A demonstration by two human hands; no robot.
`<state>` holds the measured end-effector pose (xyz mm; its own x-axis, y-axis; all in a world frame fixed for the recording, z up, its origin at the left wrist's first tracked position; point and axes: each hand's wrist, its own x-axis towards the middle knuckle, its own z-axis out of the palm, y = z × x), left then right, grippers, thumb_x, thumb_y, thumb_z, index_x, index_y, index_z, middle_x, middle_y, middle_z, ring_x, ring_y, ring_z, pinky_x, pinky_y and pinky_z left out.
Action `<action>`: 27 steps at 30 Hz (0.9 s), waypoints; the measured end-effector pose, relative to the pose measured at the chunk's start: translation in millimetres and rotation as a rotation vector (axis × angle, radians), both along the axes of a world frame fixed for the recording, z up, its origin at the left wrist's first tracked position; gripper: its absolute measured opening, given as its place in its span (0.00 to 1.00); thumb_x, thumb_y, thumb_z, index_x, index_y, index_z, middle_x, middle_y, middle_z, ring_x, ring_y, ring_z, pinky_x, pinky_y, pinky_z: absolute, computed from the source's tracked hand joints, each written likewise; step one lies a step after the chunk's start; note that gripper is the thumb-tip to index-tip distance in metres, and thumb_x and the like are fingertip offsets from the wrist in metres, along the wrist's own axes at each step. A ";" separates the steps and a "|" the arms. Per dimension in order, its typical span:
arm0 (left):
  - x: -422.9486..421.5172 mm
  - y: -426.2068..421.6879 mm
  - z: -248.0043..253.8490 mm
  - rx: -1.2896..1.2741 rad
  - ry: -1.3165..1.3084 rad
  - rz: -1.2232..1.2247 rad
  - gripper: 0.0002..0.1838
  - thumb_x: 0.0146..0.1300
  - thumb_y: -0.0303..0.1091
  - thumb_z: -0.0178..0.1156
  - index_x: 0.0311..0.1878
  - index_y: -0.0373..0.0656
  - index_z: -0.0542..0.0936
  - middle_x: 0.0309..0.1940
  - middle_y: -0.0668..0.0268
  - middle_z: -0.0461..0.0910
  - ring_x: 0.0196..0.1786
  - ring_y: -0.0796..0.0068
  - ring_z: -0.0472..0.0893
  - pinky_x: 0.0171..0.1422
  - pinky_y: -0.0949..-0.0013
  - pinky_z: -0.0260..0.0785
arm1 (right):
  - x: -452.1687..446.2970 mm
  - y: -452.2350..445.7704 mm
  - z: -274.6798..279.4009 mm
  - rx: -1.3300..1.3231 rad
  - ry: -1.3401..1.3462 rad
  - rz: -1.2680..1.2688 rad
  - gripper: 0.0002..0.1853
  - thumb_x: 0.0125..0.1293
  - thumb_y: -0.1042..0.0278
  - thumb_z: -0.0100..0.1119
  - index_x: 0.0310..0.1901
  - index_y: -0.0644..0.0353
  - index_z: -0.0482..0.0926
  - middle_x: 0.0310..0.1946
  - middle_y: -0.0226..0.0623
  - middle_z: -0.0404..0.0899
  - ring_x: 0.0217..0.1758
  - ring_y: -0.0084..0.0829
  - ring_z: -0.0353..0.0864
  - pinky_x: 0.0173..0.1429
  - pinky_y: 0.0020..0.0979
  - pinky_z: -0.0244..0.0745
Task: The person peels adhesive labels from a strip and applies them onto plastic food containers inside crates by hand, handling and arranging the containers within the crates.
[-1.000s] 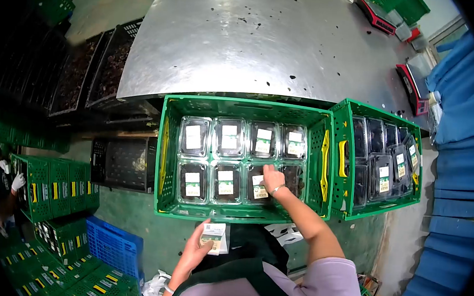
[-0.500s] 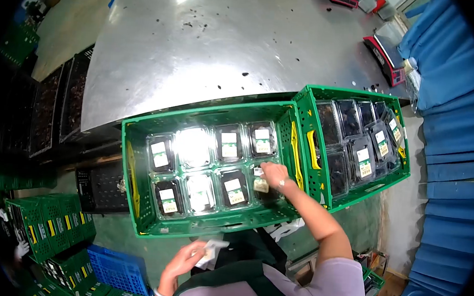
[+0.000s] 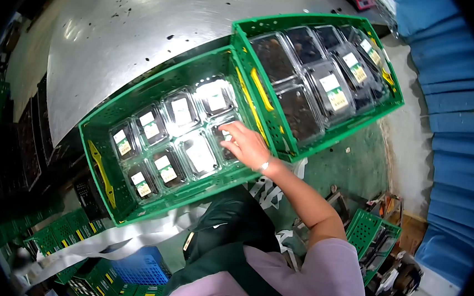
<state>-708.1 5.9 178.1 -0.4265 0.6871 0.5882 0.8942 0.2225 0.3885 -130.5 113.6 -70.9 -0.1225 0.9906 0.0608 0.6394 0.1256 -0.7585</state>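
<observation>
My right hand point(image 3: 244, 143) is over the front right clear plastic box point(image 3: 216, 131) in the near green crate point(image 3: 148, 217). Its fingers are apart and slightly bent, touching or just above the lid and its label, which the hand partly covers. Several more lidded boxes of dark contents stand in two rows there, each with a white and green label, such as the box at the front left point(image 3: 143, 184). A long white paper strip point(image 3: 147, 231) runs below the crate toward the lower left. My left hand is out of view.
A second green crate point(image 3: 338, 130) adjoins on the right, holding unlabelled boxes with several labelled ones on top. Behind is a metal table point(image 3: 95, 42) with dark crumbs. Stacked green crates point(image 3: 90, 281) and a blue crate point(image 3: 141, 266) are lower left; a blue curtain point(image 3: 455, 137) hangs right.
My view has turned and shifted right. My right hand has opened from a closed pose over the label. My left hand, earlier holding white paper, has left view; a long white strip now shows.
</observation>
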 end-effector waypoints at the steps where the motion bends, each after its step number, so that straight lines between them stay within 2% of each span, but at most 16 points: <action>1: 1.9 -3.7 0.9 0.008 0.018 -0.020 0.19 0.60 0.41 0.49 0.49 0.38 0.72 0.45 0.61 0.73 0.48 0.69 0.72 0.52 0.69 0.65 | 0.8 -19.2 5.9 0.001 0.002 0.006 0.16 0.57 0.65 0.58 0.47 0.57 0.71 0.38 0.38 0.72 0.33 0.37 0.78 0.37 0.35 0.71; 3: 6.9 -12.2 -0.1 0.017 0.044 -0.097 0.17 0.61 0.40 0.48 0.47 0.38 0.72 0.44 0.61 0.72 0.47 0.69 0.72 0.52 0.69 0.65 | -1.4 -60.2 15.0 0.087 -0.045 0.003 0.15 0.58 0.62 0.56 0.46 0.56 0.71 0.37 0.39 0.71 0.35 0.42 0.76 0.36 0.38 0.71; 6: 36.3 -16.8 -30.1 -0.009 -0.001 -0.357 0.15 0.62 0.38 0.45 0.45 0.38 0.73 0.43 0.61 0.72 0.46 0.70 0.71 0.51 0.70 0.64 | -7.2 -130.3 22.4 0.101 -0.124 0.068 0.16 0.57 0.60 0.56 0.45 0.55 0.71 0.37 0.38 0.70 0.36 0.40 0.76 0.35 0.38 0.72; 7: 53.1 -17.8 -47.3 -0.047 -0.087 -0.459 0.15 0.63 0.38 0.45 0.45 0.38 0.73 0.42 0.61 0.72 0.46 0.70 0.71 0.51 0.70 0.64 | -6.4 -152.3 24.4 0.078 -0.148 0.118 0.16 0.57 0.60 0.56 0.45 0.55 0.71 0.37 0.37 0.70 0.37 0.40 0.76 0.36 0.38 0.72; 9: 95.6 -23.3 -84.3 -0.157 -0.438 -0.565 0.11 0.62 0.37 0.42 0.34 0.40 0.70 0.34 0.65 0.69 0.39 0.74 0.68 0.45 0.73 0.62 | 6.8 -190.2 26.1 -0.051 -0.198 0.239 0.16 0.57 0.59 0.56 0.45 0.54 0.71 0.37 0.37 0.70 0.37 0.40 0.76 0.37 0.38 0.73; 12: 140.6 -40.0 -81.5 -0.232 -0.815 -0.511 0.11 0.61 0.38 0.44 0.34 0.37 0.66 0.35 0.62 0.68 0.39 0.74 0.67 0.51 0.69 0.61 | 35.4 -221.3 32.6 -0.140 -0.223 0.161 0.13 0.57 0.58 0.56 0.41 0.55 0.73 0.35 0.36 0.72 0.36 0.41 0.76 0.37 0.40 0.72; 13: 152.0 -44.0 -100.3 0.104 -0.857 -0.216 0.11 0.63 0.38 0.45 0.34 0.39 0.65 0.32 0.65 0.66 0.36 0.77 0.65 0.52 0.67 0.63 | 45.3 -223.9 34.3 -0.091 -0.234 0.082 0.13 0.57 0.58 0.56 0.40 0.55 0.74 0.33 0.36 0.74 0.35 0.42 0.76 0.37 0.40 0.72; 15: 119.4 -53.9 -113.8 -0.055 -0.770 -0.438 0.10 0.64 0.36 0.48 0.32 0.40 0.64 0.28 0.67 0.63 0.34 0.79 0.64 0.52 0.68 0.65 | 67.2 -218.2 43.3 -0.045 -0.272 0.005 0.13 0.57 0.57 0.56 0.40 0.55 0.75 0.33 0.35 0.74 0.34 0.41 0.77 0.36 0.37 0.72; 17: 138.8 -59.2 -114.3 -0.045 -0.660 -0.217 0.10 0.63 0.32 0.52 0.30 0.41 0.63 0.26 0.70 0.61 0.29 0.82 0.62 0.40 0.75 0.65 | 88.2 -204.1 53.1 0.038 -0.286 -0.048 0.12 0.56 0.58 0.57 0.39 0.55 0.76 0.32 0.36 0.75 0.33 0.41 0.77 0.35 0.37 0.72; 19: 162.1 -52.7 -119.8 0.024 -0.600 -0.261 0.09 0.62 0.35 0.53 0.29 0.45 0.66 0.22 0.73 0.61 0.24 0.87 0.61 0.27 0.82 0.57 | 116.6 -182.7 68.0 0.099 -0.262 -0.078 0.11 0.57 0.58 0.56 0.37 0.54 0.75 0.30 0.37 0.75 0.34 0.43 0.76 0.36 0.39 0.72; 20: 182.2 -43.8 -123.9 0.064 -0.722 -0.373 0.05 0.63 0.34 0.52 0.35 0.44 0.68 0.26 0.72 0.66 0.24 0.89 0.61 0.25 0.84 0.54 | 135.1 -169.4 77.0 0.148 -0.256 -0.106 0.11 0.57 0.58 0.56 0.37 0.54 0.76 0.30 0.36 0.75 0.34 0.41 0.77 0.37 0.37 0.72; 21: 209.7 -33.2 -119.2 0.018 -0.855 -0.450 0.07 0.63 0.29 0.49 0.44 0.42 0.68 0.38 0.69 0.71 0.26 0.89 0.63 0.28 0.84 0.54 | 159.5 -154.5 86.0 0.174 -0.313 -0.133 0.12 0.56 0.57 0.57 0.38 0.54 0.76 0.31 0.37 0.75 0.34 0.40 0.77 0.38 0.36 0.72; 22: 251.2 -20.4 -106.6 -0.042 -0.913 -0.510 0.16 0.61 0.29 0.48 0.54 0.42 0.66 0.48 0.67 0.71 0.26 0.88 0.63 0.29 0.84 0.55 | 186.7 -138.3 94.7 0.257 -0.318 -0.184 0.12 0.56 0.57 0.57 0.38 0.54 0.77 0.33 0.37 0.76 0.33 0.38 0.77 0.38 0.35 0.73; 23: 288.3 -4.6 -102.0 -0.102 -0.891 -0.593 0.22 0.60 0.31 0.49 0.59 0.43 0.64 0.52 0.64 0.69 0.27 0.86 0.65 0.30 0.84 0.57 | 216.1 -120.7 107.9 0.192 -0.246 -0.246 0.13 0.55 0.58 0.58 0.39 0.54 0.77 0.33 0.37 0.76 0.33 0.36 0.78 0.37 0.33 0.73; 25: 384.9 26.1 -77.9 -0.351 -0.913 -0.822 0.23 0.55 0.27 0.46 0.57 0.40 0.67 0.53 0.62 0.69 0.26 0.81 0.71 0.31 0.79 0.67 | 285.3 -74.8 113.7 0.248 -0.158 -0.389 0.15 0.54 0.61 0.60 0.42 0.56 0.76 0.37 0.37 0.74 0.32 0.35 0.78 0.38 0.32 0.72; 27: 481.1 59.4 -67.2 -0.645 -0.975 -0.998 0.25 0.54 0.25 0.45 0.58 0.37 0.66 0.51 0.58 0.72 0.28 0.80 0.76 0.33 0.76 0.70 | 348.1 -26.6 117.4 0.310 -0.304 -0.555 0.22 0.52 0.61 0.62 0.48 0.56 0.71 0.44 0.40 0.71 0.37 0.39 0.77 0.41 0.36 0.72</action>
<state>-227.0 65.3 110.9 0.3181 0.9380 -0.1379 0.2399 0.0611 0.9689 217.6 87.0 46.5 0.3393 0.8543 0.3938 0.8498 -0.0989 -0.5178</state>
